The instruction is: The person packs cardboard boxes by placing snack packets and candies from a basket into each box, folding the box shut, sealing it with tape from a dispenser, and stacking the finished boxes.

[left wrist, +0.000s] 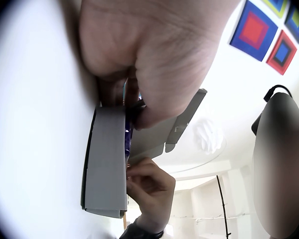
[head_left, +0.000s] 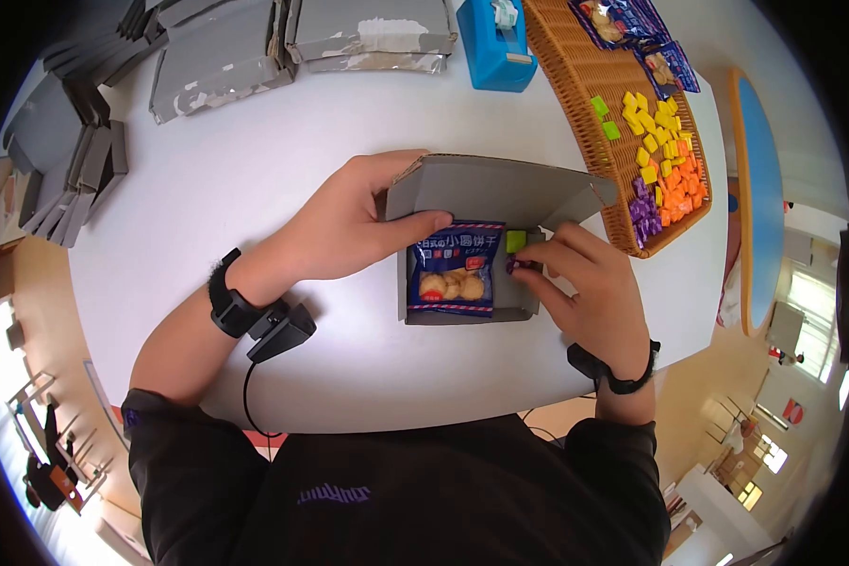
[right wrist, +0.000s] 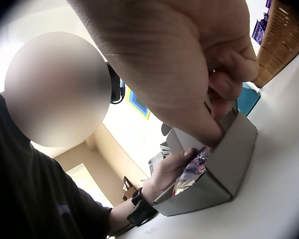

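An open grey cardboard box [head_left: 500, 184] sits on the white table with its lid raised. Inside lies a blue packet of round cookies [head_left: 455, 272], and a green wrapped candy [head_left: 516, 241] rests to the packet's right. My left hand [head_left: 363, 217] grips the box's left side, its thumb reaching in over the packet's top. Between thumb and fingertips, my right hand [head_left: 596, 294] pinches a small purple wrapped candy [head_left: 512, 265] just inside the box's right part. From the right wrist, the fingers reach down behind the box wall [right wrist: 234, 154], which hides their tips.
To the right stands a wicker basket [head_left: 590, 156] with yellow, orange, purple and green candies and more cookie packets [head_left: 668, 68]. A blue tape dispenser [head_left: 496, 57] is beside it at the back. Several grey boxes [head_left: 219, 75] line the back and left of the table [head_left: 208, 179].
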`<state>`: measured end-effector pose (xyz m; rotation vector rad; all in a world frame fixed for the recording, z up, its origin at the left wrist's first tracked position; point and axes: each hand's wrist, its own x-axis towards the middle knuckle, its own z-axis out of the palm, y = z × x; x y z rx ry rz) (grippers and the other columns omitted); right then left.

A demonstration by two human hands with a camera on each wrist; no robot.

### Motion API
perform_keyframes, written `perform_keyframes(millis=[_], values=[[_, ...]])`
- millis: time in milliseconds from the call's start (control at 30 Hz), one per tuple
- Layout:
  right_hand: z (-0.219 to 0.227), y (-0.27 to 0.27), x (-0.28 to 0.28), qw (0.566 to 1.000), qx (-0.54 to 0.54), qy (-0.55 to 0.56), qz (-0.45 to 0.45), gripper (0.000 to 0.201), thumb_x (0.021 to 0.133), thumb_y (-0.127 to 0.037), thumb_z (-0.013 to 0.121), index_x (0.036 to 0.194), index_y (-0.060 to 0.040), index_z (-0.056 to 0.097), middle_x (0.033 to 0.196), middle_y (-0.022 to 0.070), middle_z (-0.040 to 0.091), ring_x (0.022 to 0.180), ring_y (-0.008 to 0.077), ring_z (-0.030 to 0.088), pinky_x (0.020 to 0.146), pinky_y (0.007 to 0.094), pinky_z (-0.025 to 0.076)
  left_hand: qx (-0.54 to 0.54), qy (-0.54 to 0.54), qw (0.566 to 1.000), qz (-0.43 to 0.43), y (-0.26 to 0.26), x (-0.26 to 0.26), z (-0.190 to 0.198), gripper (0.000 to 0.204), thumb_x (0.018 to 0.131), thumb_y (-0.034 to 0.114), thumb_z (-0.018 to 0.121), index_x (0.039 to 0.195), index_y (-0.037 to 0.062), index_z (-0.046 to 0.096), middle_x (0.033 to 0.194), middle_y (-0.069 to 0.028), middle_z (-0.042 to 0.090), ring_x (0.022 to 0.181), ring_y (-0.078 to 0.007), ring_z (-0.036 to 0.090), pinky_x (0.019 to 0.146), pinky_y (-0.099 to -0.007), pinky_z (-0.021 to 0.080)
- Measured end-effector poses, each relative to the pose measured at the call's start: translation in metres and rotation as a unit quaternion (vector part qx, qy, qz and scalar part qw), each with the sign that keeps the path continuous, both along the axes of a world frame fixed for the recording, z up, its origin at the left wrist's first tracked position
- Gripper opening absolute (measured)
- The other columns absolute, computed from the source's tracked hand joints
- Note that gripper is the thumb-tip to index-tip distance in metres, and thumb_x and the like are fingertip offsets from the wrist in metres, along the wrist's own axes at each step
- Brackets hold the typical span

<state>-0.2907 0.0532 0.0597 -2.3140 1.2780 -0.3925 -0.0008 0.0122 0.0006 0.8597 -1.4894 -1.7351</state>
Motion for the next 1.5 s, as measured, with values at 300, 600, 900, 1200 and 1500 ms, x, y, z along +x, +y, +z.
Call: perform_keyframes(millis=[300, 600, 900, 1200, 1500], values=[[0.007, 0.001, 0.004, 0.999, 0.043, 0.014, -0.021, 0.016, 0.086, -0.008, 0.085, 0.1, -0.0079, 0.077, 0.082, 0.0072, 0.064, 0.068, 0.026, 0.066, 0.061, 0.0374, 0.05, -0.039, -0.039, 0.998, -0.036, -0.002, 0.004, -0.005, 0.038, 0.101, 0.003, 0.075, 0.138, -0.0007, 0.066, 0.124, -0.007, 0.076, 0.112, -0.0121, 0.066, 0.1, -0.0314, 0.055], [0.01, 0.007, 0.006, 0.995, 0.062, 0.035, 0.072, 0.015, 0.084, -0.015, 0.088, 0.094, -0.0089, 0.079, 0.079, 0.006, 0.067, 0.066, 0.0266, 0.066, 0.058, 0.038, 0.051, -0.025, -0.043, 0.998, -0.043, -0.003, 0.003, -0.005, 0.024, 0.101, 0.003, 0.074, 0.124, -0.0001, 0.069, 0.109, -0.0025, 0.072, 0.103, -0.0104, 0.064, 0.093, -0.0291, 0.053], [0.039, -0.01, -0.028, 0.997, 0.064, 0.035, -0.029, 0.011, 0.088, -0.015, 0.086, 0.094, -0.0072, 0.079, 0.074, 0.0061, 0.066, 0.062, 0.022, 0.062, 0.057, 0.0345, 0.048, -0.068, -0.027, 0.997, -0.033, -0.003, 0.0, 0.003, 0.02, 0.098, 0.002, 0.074, 0.117, 0.0001, 0.069, 0.104, -0.0032, 0.071, 0.1, -0.0112, 0.063, 0.091, -0.0291, 0.052], [0.019, -0.056, -0.148, 0.933, -0.189, 0.135, -0.274, 0.023, 0.092, -0.013, 0.081, 0.113, -0.0027, 0.078, 0.098, 0.0133, 0.074, 0.078, 0.0237, 0.067, 0.073, 0.0364, 0.054, -0.063, -0.029, 0.997, -0.021, -0.002, 0.001, 0.007, 0.025, 0.095, -0.002, 0.075, 0.119, -0.0044, 0.069, 0.114, -0.006, 0.07, 0.107, -0.0127, 0.064, 0.095, -0.0287, 0.051], [-0.005, -0.072, -0.161, 0.93, -0.102, 0.137, -0.326, 0.03, 0.088, -0.01, 0.081, 0.118, -0.005, 0.078, 0.103, 0.0153, 0.074, 0.09, 0.0306, 0.074, 0.083, 0.0413, 0.059, 0.006, -0.038, 0.999, -0.004, 0.002, 0.0, 0.011, 0.025, 0.097, 0.004, 0.075, 0.12, -0.0042, 0.068, 0.113, -0.0053, 0.07, 0.107, -0.0128, 0.063, 0.095, -0.0293, 0.051]])
